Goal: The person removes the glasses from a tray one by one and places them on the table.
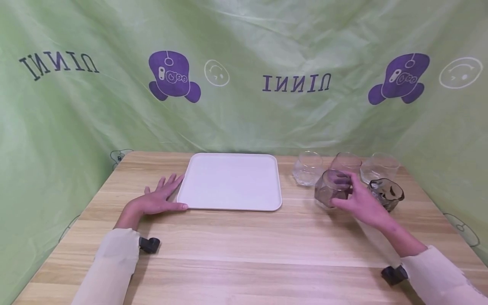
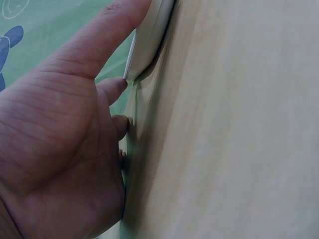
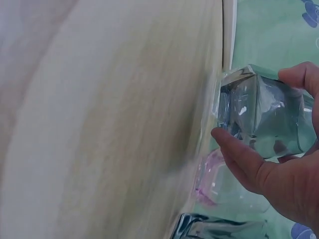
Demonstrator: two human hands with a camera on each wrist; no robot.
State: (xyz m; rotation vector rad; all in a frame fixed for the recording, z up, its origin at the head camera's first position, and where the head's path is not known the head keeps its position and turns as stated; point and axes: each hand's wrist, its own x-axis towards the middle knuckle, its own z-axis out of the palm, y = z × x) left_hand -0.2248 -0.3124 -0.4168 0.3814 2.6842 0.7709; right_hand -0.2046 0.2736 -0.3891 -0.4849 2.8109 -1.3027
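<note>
My right hand [image 1: 362, 202] grips a grey-tinted faceted glass [image 1: 324, 190], thumb on its near side and fingers at the far side and rim. The right wrist view shows the same glass [image 3: 269, 114] between thumb and fingers. Over at the left, my left hand [image 1: 162, 200] lies spread at the near left corner of a white rectangular tray [image 1: 232, 182]. Its thumb touches the tray's front edge, and its straight fingers point along the left side. In the left wrist view the tray's rim [image 2: 149, 42] shows beyond the thumb.
Behind the held glass stand a clear glass [image 1: 305, 171], a pinkish glass [image 1: 348, 159] and another clear glass [image 1: 380, 168]. A dark glass with a wavy rim [image 1: 386, 195] is right of my right hand. Green printed cloth [image 1: 244, 123] hangs behind the wooden table [image 1: 236, 254].
</note>
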